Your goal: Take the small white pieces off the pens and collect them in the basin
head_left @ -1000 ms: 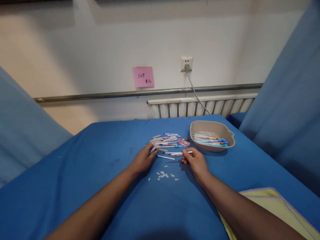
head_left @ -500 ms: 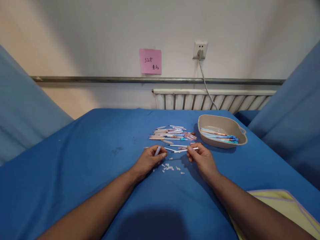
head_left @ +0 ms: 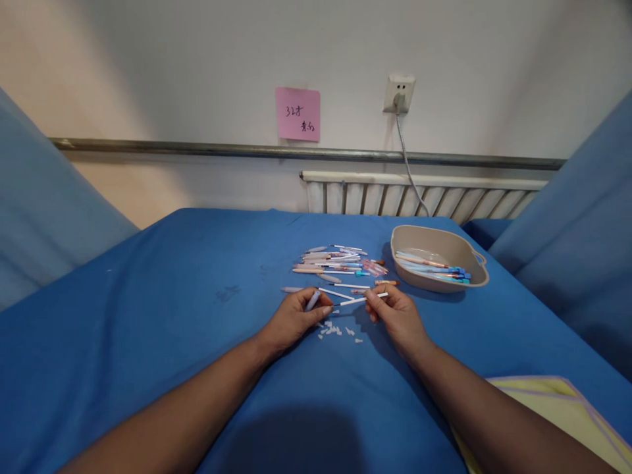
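Only one piece of writing shows: a square pink paper sticky note (head_left: pixel 297 114) on the pale wall, just left of the white wall socket (head_left: pixel 399 93). Dark handwriting on it starts with the digits "32" and a character after them, then two small characters on a lower line, too small to read.

Left hand (head_left: pixel 295 317) grips pen barrel (head_left: pixel 312 300) — right hand (head_left: pixel 397 316) pinches refill (head_left: pixel 356 300).

The cloth (head_left: pixel 172 329) is plain blue. The tray (head_left: pixel 437 284) is beige. A pink note (head_left: pixel 297 113) bears dark writing. The pens (head_left: pixel 336 262) are white, pink and blue. The towel (head_left: pixel 557 401) is yellow, purple-edged.
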`<state>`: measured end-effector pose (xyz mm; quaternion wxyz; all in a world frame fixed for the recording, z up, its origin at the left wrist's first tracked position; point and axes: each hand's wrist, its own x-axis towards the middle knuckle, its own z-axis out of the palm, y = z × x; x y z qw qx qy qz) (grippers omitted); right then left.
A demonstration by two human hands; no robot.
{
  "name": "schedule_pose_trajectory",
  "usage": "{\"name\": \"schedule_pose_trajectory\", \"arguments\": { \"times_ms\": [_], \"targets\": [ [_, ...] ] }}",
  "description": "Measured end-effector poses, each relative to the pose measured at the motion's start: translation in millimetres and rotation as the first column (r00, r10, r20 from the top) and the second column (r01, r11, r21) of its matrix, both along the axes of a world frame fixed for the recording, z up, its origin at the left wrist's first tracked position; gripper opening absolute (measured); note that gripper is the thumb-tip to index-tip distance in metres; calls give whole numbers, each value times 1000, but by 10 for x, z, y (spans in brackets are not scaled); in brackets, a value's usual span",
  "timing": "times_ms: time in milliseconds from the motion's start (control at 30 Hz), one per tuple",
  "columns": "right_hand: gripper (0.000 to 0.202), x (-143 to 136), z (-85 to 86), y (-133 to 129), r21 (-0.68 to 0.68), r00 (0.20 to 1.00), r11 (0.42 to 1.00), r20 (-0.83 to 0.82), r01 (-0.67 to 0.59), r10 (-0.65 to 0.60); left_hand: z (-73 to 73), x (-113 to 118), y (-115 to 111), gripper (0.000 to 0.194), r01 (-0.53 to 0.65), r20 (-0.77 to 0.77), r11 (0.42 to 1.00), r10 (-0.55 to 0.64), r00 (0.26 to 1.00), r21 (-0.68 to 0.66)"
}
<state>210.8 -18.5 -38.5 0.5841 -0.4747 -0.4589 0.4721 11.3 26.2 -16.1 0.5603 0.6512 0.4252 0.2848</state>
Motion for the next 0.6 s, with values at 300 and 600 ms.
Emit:
{"name": "schedule_pose_trajectory", "arguments": {
  "times_ms": [300, 600],
  "targets": [
    [33, -79, 4, -30, -36, 999, 998, -6, -54, 54, 18, 28, -74, 18, -26, -150, 972, 62, 987, 232],
    [36, -105, -21, -35, -149, 961, 981, -266, -122, 79, 55, 49, -141, 21, -46, -170, 934, 113, 979, 354]
  ]
}}
